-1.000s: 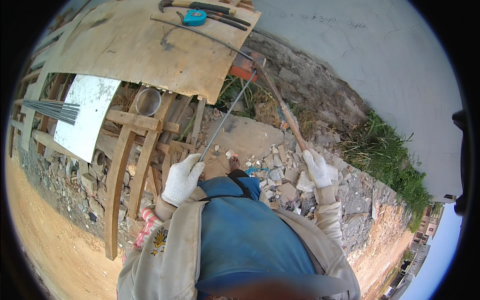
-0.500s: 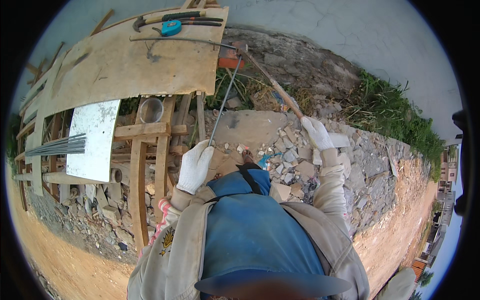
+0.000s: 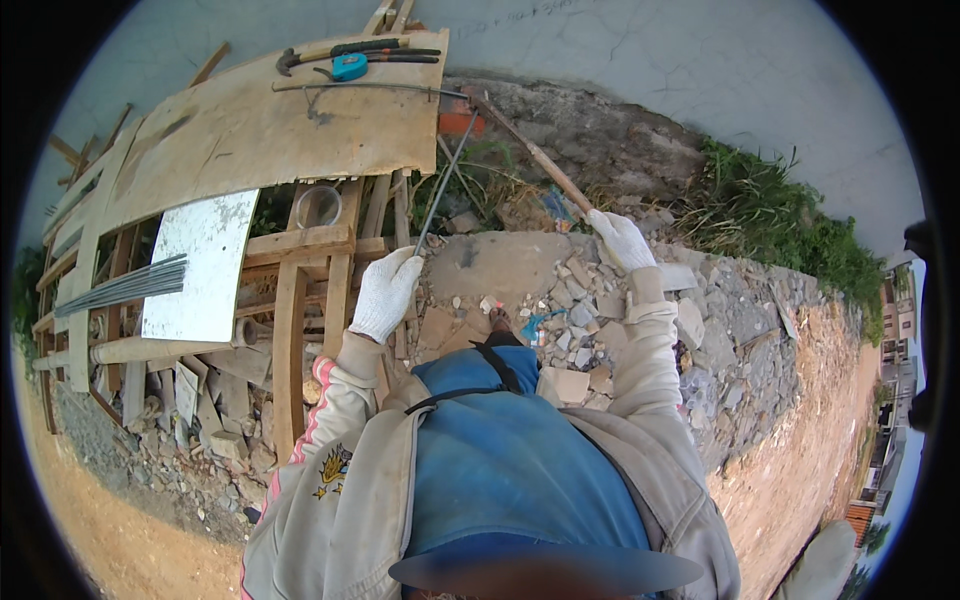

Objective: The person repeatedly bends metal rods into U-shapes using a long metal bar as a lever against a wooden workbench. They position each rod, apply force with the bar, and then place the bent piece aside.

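Gloved hands gripping rod and handle over rubble.
The left hand (image 3: 385,292) is clutching a thin metal rod (image 3: 440,185), the right hand (image 3: 622,238) a wooden handle (image 3: 535,155) whose far end is hiding behind the counter (image 3: 250,130); both are sitting higher than before.

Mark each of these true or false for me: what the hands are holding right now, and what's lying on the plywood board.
1. The left hand in its white glove grips the thin steel rod. True.
2. The right hand is bare. False: it wears a white glove and holds the wooden handle.
3. A teal tape measure lies on the plywood board. True.
4. The hammer is in the left hand. False: it lies on the board beside the tape measure.
5. The ground in front of the person is rubble of broken stones. True.
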### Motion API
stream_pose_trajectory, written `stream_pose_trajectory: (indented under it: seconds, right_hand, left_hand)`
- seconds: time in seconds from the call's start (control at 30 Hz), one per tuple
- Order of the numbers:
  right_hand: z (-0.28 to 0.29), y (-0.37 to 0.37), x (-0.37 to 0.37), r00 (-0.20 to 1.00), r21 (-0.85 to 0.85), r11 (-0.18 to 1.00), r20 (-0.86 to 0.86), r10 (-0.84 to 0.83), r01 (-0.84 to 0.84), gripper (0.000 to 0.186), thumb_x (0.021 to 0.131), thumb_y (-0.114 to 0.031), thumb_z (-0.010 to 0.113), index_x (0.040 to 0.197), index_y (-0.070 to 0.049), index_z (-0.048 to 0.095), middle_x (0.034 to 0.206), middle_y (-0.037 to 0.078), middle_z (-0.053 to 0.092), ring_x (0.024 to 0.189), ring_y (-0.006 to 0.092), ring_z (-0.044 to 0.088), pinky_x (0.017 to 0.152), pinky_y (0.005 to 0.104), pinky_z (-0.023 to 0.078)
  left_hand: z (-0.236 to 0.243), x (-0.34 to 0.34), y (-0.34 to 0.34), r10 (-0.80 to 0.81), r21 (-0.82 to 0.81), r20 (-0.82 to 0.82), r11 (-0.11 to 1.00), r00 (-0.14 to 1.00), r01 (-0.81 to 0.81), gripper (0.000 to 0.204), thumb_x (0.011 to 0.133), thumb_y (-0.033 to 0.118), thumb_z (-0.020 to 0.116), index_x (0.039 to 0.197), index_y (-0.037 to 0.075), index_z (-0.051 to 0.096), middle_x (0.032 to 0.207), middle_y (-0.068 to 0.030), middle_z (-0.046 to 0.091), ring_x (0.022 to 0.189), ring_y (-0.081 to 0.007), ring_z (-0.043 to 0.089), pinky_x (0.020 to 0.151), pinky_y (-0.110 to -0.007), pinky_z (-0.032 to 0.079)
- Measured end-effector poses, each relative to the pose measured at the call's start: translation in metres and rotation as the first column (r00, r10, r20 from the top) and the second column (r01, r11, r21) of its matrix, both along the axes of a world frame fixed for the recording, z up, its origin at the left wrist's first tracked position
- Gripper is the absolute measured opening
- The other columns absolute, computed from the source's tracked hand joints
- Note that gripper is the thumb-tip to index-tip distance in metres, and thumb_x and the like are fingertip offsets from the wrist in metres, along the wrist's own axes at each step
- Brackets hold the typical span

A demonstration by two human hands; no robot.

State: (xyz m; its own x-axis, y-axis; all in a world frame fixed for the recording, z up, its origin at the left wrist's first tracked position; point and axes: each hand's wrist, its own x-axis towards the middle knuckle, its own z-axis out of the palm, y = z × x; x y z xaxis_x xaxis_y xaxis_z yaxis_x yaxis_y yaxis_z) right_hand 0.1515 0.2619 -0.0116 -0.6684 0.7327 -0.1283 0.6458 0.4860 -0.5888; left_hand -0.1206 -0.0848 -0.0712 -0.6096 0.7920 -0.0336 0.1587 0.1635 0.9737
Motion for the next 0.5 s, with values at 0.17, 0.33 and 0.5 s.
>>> stream_pose_trajectory:
  seconds: [0.17, 0.33, 0.5]
  right_hand:
    - [-0.003, -0.023, -0.007, 0.994, 0.063, 0.996, 0.082, -0.070, 0.065, 0.063, 0.107, -0.061, 0.050, 0.128, -0.008, 0.073, 0.109, 0.021, 0.076, 0.107, 0.0428, 0.070, 0.093, 0.0477, 0.052]
    - [0.000, -0.015, -0.004, 0.996, 0.122, 0.991, 0.064, -0.057, 0.049, 0.062, 0.106, -0.061, 0.051, 0.111, -0.004, 0.075, 0.105, 0.025, 0.073, 0.102, 0.0439, 0.070, 0.091, 0.0501, 0.051]
    - [0.020, 0.018, 0.001, 0.994, 0.073, 0.997, 0.106, 0.000, -0.008, 0.062, 0.101, -0.061, 0.062, 0.103, 0.001, 0.071, 0.094, 0.026, 0.069, 0.092, 0.0442, 0.067, 0.082, 0.0491, 0.050]
  left_hand:
    - [0.000, -0.016, -0.007, -0.009, -0.010, -0.071, 1.000, 0.997, 0.008, 0.040, 0.104, 0.026, 0.064, 0.125, -0.007, 0.072, 0.080, -0.0143, 0.071, 0.071, -0.0183, 0.066, 0.068, -0.035, 0.052]
    - [0.003, -0.012, -0.004, -0.004, -0.014, -0.068, 1.000, 0.998, 0.003, 0.038, 0.104, 0.024, 0.063, 0.125, -0.005, 0.073, 0.083, -0.0172, 0.072, 0.077, -0.0267, 0.070, 0.074, -0.038, 0.054]
    - [0.002, 0.027, 0.009, 0.029, -0.010, -0.114, 1.000, 0.993, -0.030, 0.035, 0.105, 0.028, 0.063, 0.122, -0.001, 0.072, 0.093, -0.0241, 0.073, 0.092, -0.0370, 0.075, 0.081, -0.043, 0.055]
